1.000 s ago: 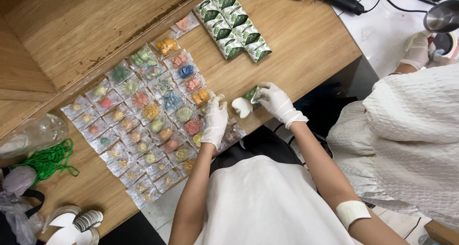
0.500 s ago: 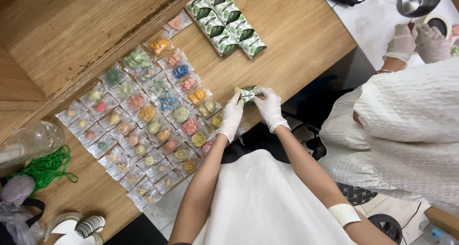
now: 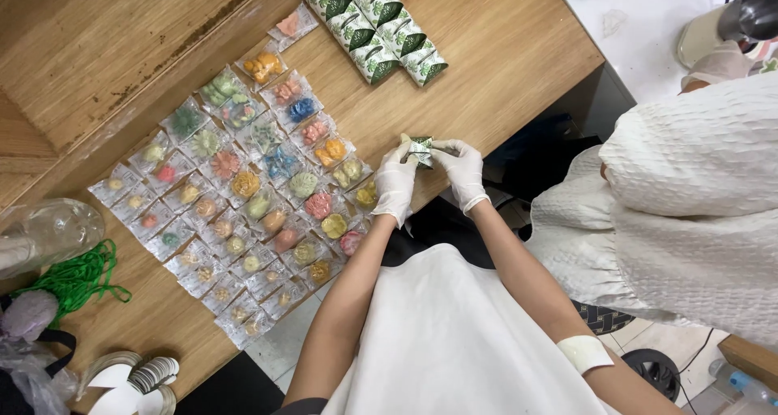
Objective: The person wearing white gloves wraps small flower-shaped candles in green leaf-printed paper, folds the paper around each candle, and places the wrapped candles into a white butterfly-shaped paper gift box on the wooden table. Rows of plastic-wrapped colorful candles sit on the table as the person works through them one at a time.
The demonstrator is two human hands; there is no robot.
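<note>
Both my hands wear white gloves and meet over the front edge of the wooden table (image 3: pixel 502 50). My left hand (image 3: pixel 395 181) and my right hand (image 3: pixel 460 165) together grip a small green-and-white patterned box (image 3: pixel 421 149), half folded. To the left of my left hand lie rows of clear packets with colourful moulded sweets (image 3: pixel 243 188). At the table's far side lies a row of finished green-and-white boxes (image 3: pixel 374 24).
A person in a white textured top (image 3: pixel 689 188) sits at my right, a gloved hand (image 3: pixel 717 58) raised by a white counter. At the left lie a clear plastic bottle (image 3: pixel 44 233), green cord (image 3: pixel 73 277) and a stack of white lids (image 3: pixel 134 378).
My hands have drawn together and lifted the small box; the right hand joined the left on it. The view has shifted slightly, so the table appears higher.
</note>
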